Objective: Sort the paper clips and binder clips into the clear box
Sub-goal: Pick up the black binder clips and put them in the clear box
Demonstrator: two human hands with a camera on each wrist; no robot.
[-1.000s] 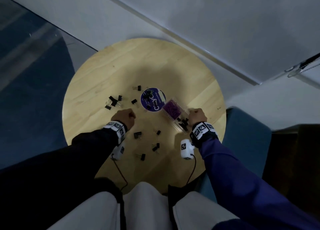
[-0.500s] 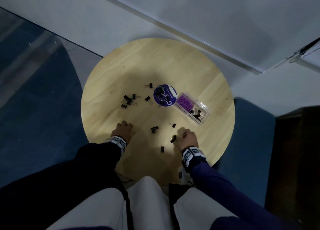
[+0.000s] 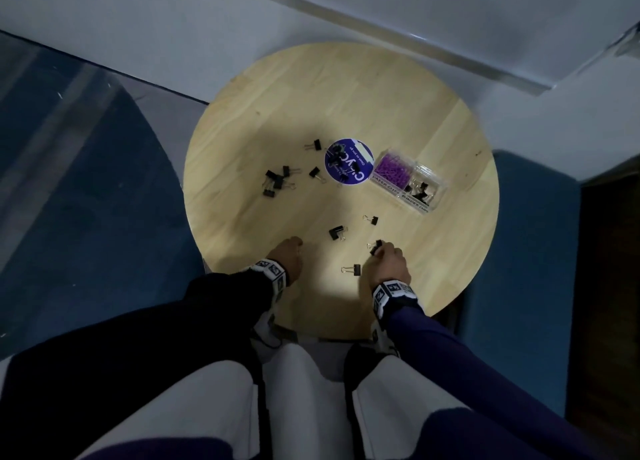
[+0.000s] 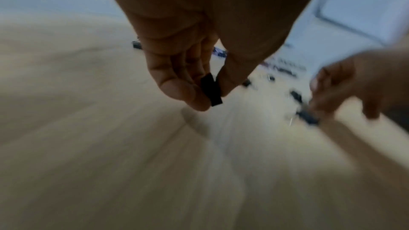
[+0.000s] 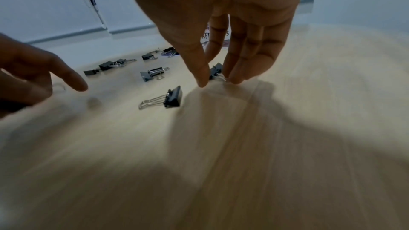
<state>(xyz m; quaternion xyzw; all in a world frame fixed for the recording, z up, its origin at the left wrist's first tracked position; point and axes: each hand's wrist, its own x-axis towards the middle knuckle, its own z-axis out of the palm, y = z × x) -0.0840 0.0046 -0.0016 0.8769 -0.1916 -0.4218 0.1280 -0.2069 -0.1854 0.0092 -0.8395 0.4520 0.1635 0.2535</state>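
**Both hands down among the binder clips at the near edge of the table**

The person sits at a round wooden table (image 3: 346, 88), both hands low over its near side. The left hand (image 3: 287, 257) has its fingers curled, and the left wrist view shows a small black binder clip (image 4: 211, 92) pinched between thumb and fingertips, held just above the wood. The right hand (image 3: 389, 263) reaches down with its fingers nearly straight; the thumb and fingertips (image 5: 238, 78) close around another black binder clip (image 5: 215, 73) that lies on the tabletop, touching its wire handles. Whether that clip is truly gripped or only touched I cannot tell.

Just to the left of the right hand lies one more clip (image 3: 352, 269) with its silver handles pointing left. Two others sit a little farther out, one (image 3: 336, 232) between the hands and one (image 3: 372, 219) nearer the box.

The clear box (image 3: 408, 182) stands on the right half of the table, well apart from both hands. Its left compartment holds purple paper clips (image 3: 393, 172); its right compartment holds a few black binder clips (image 3: 419, 190). Just beside the box, to its left, lies a round purple lid (image 3: 348, 165) with white lettering and a clip or two on it. Farther left, a loose cluster of binder clips (image 3: 277, 180) is scattered over the wood.
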